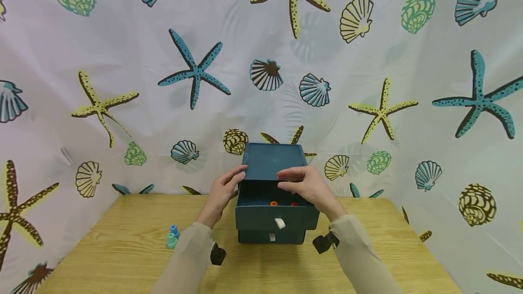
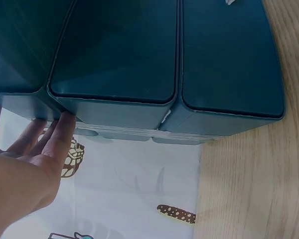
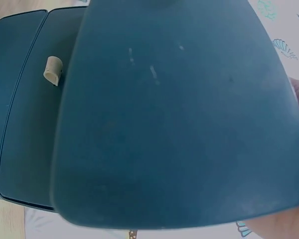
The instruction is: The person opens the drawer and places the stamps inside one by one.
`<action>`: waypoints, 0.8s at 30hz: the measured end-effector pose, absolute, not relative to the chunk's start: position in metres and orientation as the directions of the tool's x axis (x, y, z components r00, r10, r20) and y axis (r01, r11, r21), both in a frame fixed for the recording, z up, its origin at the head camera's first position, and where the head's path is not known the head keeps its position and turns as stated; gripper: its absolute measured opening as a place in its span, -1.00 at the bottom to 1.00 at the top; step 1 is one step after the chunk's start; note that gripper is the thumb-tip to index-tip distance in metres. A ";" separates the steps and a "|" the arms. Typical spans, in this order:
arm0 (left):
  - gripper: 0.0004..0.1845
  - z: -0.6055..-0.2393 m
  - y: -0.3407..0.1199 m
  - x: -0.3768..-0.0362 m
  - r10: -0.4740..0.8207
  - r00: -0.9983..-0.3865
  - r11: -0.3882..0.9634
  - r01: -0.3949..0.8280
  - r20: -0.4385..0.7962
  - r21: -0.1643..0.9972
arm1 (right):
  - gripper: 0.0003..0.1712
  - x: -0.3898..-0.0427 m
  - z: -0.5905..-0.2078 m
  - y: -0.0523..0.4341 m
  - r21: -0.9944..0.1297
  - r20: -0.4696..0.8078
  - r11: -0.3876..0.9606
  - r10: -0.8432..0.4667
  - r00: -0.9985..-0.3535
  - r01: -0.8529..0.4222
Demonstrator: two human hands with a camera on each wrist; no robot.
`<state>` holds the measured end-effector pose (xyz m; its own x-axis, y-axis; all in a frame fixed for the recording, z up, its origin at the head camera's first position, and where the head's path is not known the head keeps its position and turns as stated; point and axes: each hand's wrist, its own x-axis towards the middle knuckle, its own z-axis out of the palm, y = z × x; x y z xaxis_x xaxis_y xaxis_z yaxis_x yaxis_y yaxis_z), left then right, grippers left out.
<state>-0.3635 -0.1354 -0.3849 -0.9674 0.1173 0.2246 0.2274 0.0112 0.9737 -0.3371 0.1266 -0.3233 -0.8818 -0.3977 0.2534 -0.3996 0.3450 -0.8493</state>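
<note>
A dark blue drawer cabinet [image 1: 274, 160] stands in the middle of the table, its top drawer [image 1: 261, 218] pulled out. Two small orange pieces [image 1: 273, 203] show inside that drawer. My left hand [image 1: 222, 192] rests with extended fingers against the cabinet's left side; in the left wrist view its fingertips meet the blue wall. Over the drawer's right part is my right hand [image 1: 308, 188], thumb and fingers apart with nothing visible between them. In the right wrist view, the drawer front [image 3: 174, 124] hides most of this hand.
Lower drawers [image 3: 30, 129] are closed, one with a pale handle [image 3: 53, 69]. Left of the cabinet, a small blue piece [image 1: 174, 230] and a teal piece [image 1: 171, 240] stand on the wooden table [image 1: 135, 248]. A cloth [image 1: 229, 117] printed with shells and starfish hangs behind.
</note>
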 end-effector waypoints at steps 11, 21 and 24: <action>-0.52 -0.369 -0.133 -0.345 0.139 -0.965 0.038 0.229 0.221 0.973 | -0.62 -0.327 -0.325 0.138 -0.858 0.320 0.282 -0.359 -0.877 -0.429; -0.53 -0.366 -0.132 -0.345 0.146 -0.963 0.029 0.232 0.226 0.972 | -0.68 -0.309 -0.332 0.149 -0.872 0.384 0.246 -0.195 -0.903 -0.424; -0.53 -0.368 -0.133 -0.347 0.151 -0.963 0.025 0.228 0.222 0.973 | -0.68 -0.304 -0.334 0.152 -0.872 0.392 0.238 -0.180 -0.902 -0.427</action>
<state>-0.3467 -0.1329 -0.3683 -0.9634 0.1509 0.2216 0.2278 0.0247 0.9734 -0.3043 0.1518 -0.3343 -0.9022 -0.1795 0.3923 -0.4267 0.2384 -0.8724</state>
